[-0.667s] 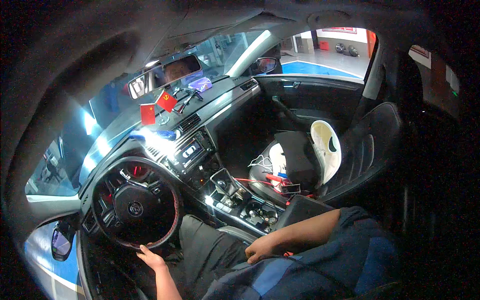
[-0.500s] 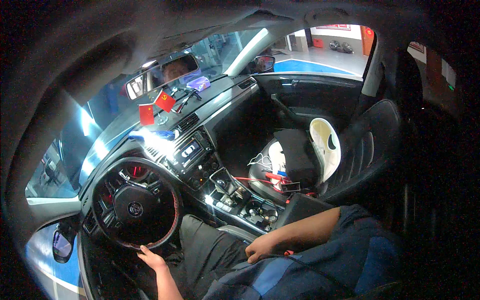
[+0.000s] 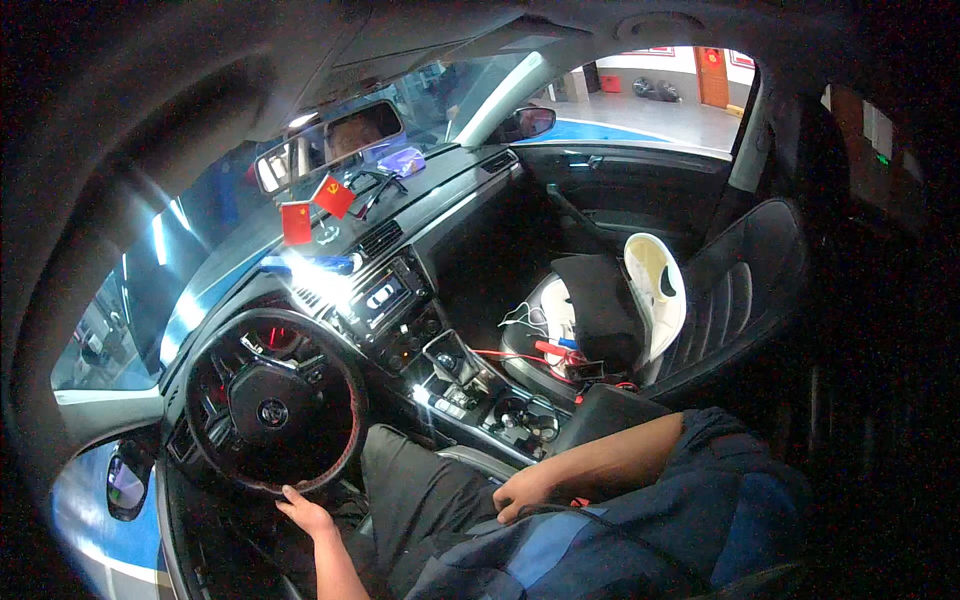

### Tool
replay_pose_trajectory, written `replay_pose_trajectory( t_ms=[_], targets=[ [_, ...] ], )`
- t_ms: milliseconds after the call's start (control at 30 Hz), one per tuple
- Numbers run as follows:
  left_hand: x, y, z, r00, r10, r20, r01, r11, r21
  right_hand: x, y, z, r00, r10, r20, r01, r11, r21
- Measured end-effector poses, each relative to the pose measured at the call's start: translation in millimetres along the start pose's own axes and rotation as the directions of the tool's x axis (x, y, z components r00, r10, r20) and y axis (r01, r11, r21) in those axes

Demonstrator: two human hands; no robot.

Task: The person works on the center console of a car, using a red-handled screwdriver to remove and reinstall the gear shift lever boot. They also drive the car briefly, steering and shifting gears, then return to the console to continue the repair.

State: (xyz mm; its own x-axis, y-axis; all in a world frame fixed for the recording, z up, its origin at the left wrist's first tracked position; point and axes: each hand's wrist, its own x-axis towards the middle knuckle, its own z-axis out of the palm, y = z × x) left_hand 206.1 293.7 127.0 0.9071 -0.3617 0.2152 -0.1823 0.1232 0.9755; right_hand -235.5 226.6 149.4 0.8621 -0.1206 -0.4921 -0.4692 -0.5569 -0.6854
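Your left hand (image 3: 308,517) is at the bottom of the steering wheel (image 3: 274,410), with the thumb laid over the lower rim and the other fingers just beneath it. The wheel therefore lies directly above and ahead of those fingers, most of its ring well apart from them; you can't tell from this view whether they close around the rim or only rest against it. Your right hand (image 3: 520,493) lies at your lap, over the dark trousers (image 3: 420,497), its fingers bent downward; their undersides are hidden, so you cannot tell whether they hold anything. It is well apart from the wheel, with the centre console (image 3: 490,415) and its gear lever (image 3: 447,362) ahead of it. Beyond the console, on the passenger seat (image 3: 735,310), you have a black cloth (image 3: 600,310) beside a cream-coloured curved shell (image 3: 655,295), and a red clamp (image 3: 553,349) near them.
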Motion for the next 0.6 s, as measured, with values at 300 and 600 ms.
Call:
replay_pose_trajectory(
  t_ms=[300, 600],
  targets=[
    [-3, 18, 9, 0.999, -0.027, 0.045, 0.035, 0.98, -0.196, -11, -10, -3, 0.999, -0.023, -0.043, 0.023, 1.0, 0.005],
    [1, 18, 1, 0.998, -0.053, -0.033, 0.056, 0.989, 0.133, -3, -35, -5, 0.963, 0.266, -0.045, -0.268, 0.961, -0.072]
  ],
)
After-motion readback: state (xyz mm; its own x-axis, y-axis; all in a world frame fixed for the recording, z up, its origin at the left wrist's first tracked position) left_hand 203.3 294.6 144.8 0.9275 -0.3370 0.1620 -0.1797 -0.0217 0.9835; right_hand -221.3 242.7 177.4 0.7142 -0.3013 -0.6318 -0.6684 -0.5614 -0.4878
